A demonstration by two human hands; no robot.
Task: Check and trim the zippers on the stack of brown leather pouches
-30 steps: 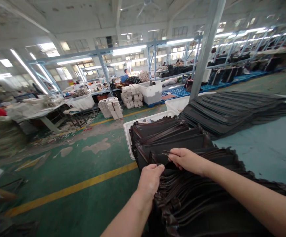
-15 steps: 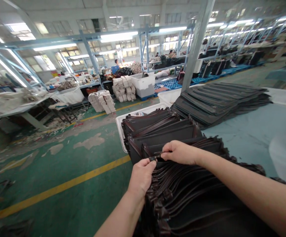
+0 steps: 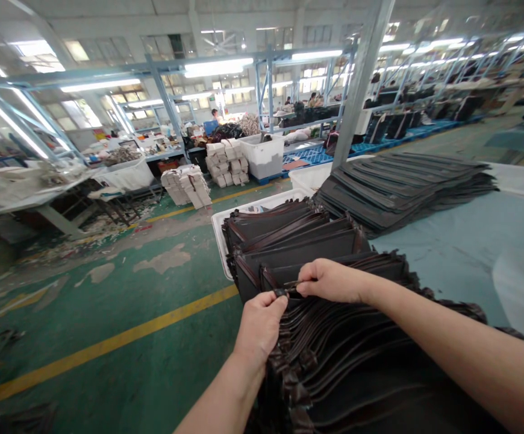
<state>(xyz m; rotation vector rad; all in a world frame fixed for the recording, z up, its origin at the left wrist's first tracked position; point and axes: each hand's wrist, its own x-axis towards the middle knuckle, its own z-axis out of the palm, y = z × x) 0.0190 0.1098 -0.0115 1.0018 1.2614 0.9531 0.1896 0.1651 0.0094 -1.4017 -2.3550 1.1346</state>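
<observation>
My left hand (image 3: pixel 258 325) is closed, thumb and fingers pinching a small dark end of a black fabric piece (image 3: pixel 280 293). Just to its right, my right hand (image 3: pixel 329 280) is closed round a small, slim dark tool that looks like thread snips (image 3: pixel 293 283). The tip of the tool points left, close to the pinched end; whether they touch I cannot tell. Beneath both hands lies a thick stack of black fabric pieces (image 3: pixel 361 355) with shiny dark brown strips along their edges. More such pieces (image 3: pixel 289 232) fan out beyond my hands.
A white plastic bin (image 3: pixel 218 241) rims the far-left side of the stack. Flat dark panels (image 3: pixel 406 187) are piled behind, beside light blue sheeting (image 3: pixel 452 253). A metal post (image 3: pixel 361 84) rises at the back. Green floor (image 3: pixel 153 361) with a yellow line lies left.
Both hands stay at nearly the same place. My right hand and the tool have shifted very slightly; the left still pinches the dark end.
</observation>
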